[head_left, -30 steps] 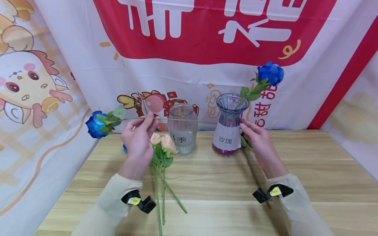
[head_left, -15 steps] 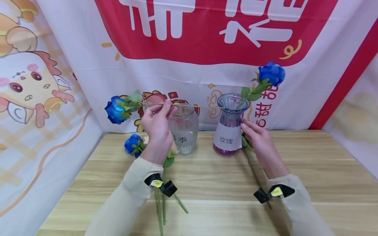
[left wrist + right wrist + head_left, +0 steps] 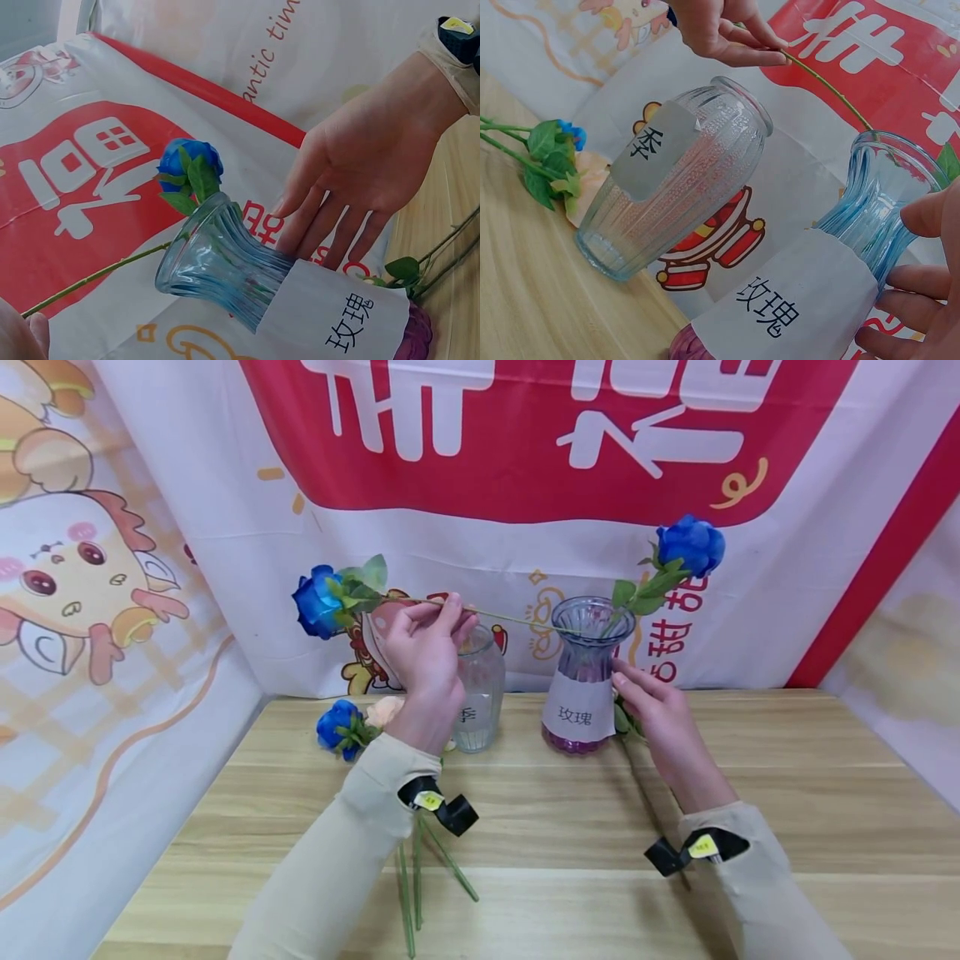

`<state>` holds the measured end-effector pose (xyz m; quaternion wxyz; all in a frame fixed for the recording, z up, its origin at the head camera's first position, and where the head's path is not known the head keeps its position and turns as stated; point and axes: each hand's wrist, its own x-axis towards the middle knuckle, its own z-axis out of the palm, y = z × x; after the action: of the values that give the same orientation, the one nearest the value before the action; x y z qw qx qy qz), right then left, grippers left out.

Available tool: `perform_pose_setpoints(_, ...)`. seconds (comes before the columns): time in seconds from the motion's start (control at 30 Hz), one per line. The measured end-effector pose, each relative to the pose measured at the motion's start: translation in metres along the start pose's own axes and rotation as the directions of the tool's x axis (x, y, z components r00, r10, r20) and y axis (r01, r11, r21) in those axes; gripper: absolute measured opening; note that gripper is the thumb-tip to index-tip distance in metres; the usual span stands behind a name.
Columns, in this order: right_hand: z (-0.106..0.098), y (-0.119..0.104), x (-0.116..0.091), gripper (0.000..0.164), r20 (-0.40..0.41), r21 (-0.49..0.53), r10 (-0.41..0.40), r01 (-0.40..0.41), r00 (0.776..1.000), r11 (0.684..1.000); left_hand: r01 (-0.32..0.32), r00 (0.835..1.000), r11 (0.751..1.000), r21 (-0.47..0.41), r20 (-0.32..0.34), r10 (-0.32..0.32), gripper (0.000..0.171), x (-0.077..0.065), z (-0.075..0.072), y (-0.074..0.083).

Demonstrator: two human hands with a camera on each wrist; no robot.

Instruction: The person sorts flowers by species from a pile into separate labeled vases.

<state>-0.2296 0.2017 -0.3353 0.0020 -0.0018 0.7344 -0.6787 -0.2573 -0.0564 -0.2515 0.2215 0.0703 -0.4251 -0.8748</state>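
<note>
Between the thumb and fingertips of the left hand (image 3: pixel 427 652), in the head view, a blue rose (image 3: pixel 318 602) is pinched by its stem, lying nearly level: bloom to the left of those fingers, stem running right of them and over the rim of the narrow-necked vase (image 3: pixel 583 667). Against that vase's right side the right hand (image 3: pixel 663 714) rests its fingers, just under the flared mouth; above them leans a second blue rose (image 3: pixel 690 547), already in the vase. Behind and below the left fingers stands a clear vase (image 3: pixel 483 693); near the left wrist a pale flower (image 3: pixel 384 711) lies on the tabletop (image 3: pixel 540 827).

From the left wrist, the right fingers look extended, touching the neck rather than wrapped round it.

From the right wrist, the stem slopes down from the left fingertips to the rim; how far its end goes inside is hard to tell through the ribbed glass. The step in hand seems to be feeding this stem in. Next, the left fingers should probably lift the bloom, tip the stem upright and lower it, the right fingers bracing the neck.
</note>
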Motion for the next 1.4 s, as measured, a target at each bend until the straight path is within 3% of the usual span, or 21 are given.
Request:
perform_pose_setpoints(0.33,0.001,0.002,0.000,0.062,-0.005,-0.019,-0.013,0.013,1.000,1.000,-0.006,1.000,1.000,0.020,0.013,0.005,0.021,0.002,0.006,-0.005)
perform_pose_setpoints(0.6,0.001,0.003,0.001,0.063,-0.001,-0.002,-0.024,0.024,1.000,1.000,-0.032,0.999,0.999,-0.038,0.014,0.032,0.021,0.001,0.017,-0.012)
perform_pose_setpoints(0.83,0.000,0.002,0.001,0.063,0.005,0.000,-0.018,0.018,1.000,1.000,-0.033,0.999,0.998,0.054,0.038,0.031,0.021,-0.005,0.030,-0.020)
perform_pose_setpoints(1.07,0.000,0.001,0.000,0.062,-0.001,-0.003,-0.013,0.013,1.000,1.000,-0.073,0.997,0.995,0.068,0.041,0.070,0.018,-0.003,0.038,-0.021)
perform_pose_setpoints(1.4,0.000,0.001,0.000,0.063,0.005,0.006,-0.015,0.015,1.000,1.000,-0.059,0.995,0.992,0.110,0.083,0.050,0.014,-0.005,0.050,-0.030)
